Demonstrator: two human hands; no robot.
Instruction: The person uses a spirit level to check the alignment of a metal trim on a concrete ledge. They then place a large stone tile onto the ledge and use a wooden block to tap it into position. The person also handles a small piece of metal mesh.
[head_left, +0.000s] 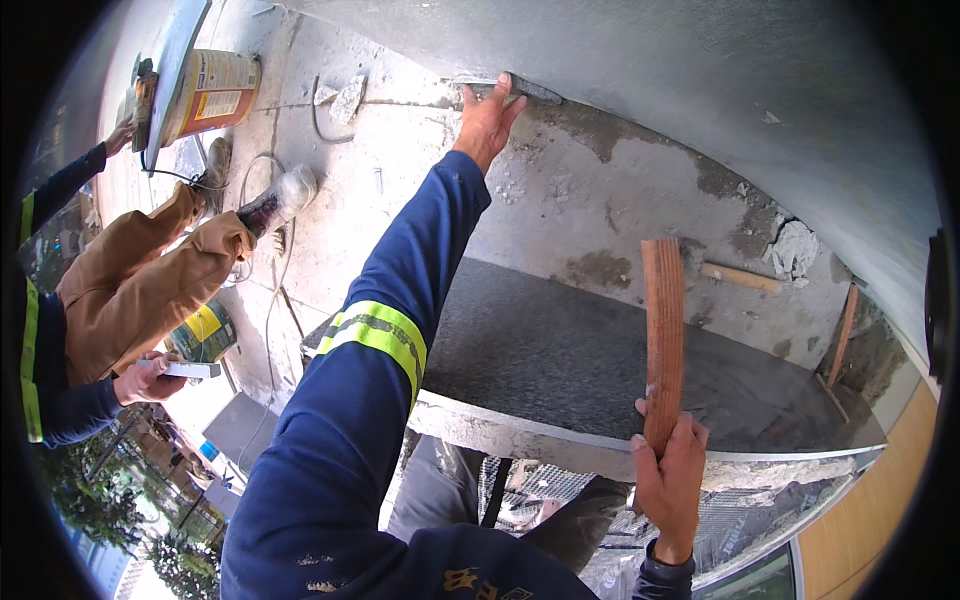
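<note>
My left arm reaches far forward to the foot of the grey wall [700, 60]. There my left hand [485, 122] lies with its fingers spread against a thin grey strip [540, 93] at the wall's base; part of the strip is hidden behind the fingers. My right hand [670, 480], nearer to me, is closed round the lower end of a reddish-brown wooden stick [664, 320]. The stick points up and away over a dark grey stone slab [540, 345], whose pale rough front edge runs in front of my legs.
On the left another person in tan trousers [150, 270] holds a small grey block [178, 369] and a tool by a bucket [222, 90]. A cable [270, 270] crosses the floor. Wood strips [740, 277] and broken mortar [793, 248] lie along the wall.
</note>
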